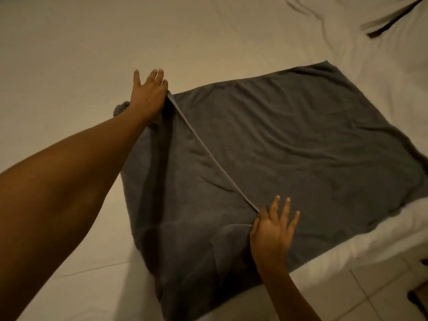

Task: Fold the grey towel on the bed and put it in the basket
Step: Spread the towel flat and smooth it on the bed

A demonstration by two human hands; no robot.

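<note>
The grey towel [289,144] lies spread on the white bed [69,54], its near part doubled over along a taut hemmed edge that runs diagonally between my hands. My left hand [149,95] pinches the far end of that edge near the towel's upper left, its other fingers spread. My right hand [272,230] pinches the near end close to the bed's front edge, fingers fanned out. No basket is in view.
The bed's front edge runs along the lower right, with a tiled floor [375,290] below it. Rumpled white bedding and a dark strap or gap [391,19] lie at the top right. A dark object [420,300] sits at the floor's right edge.
</note>
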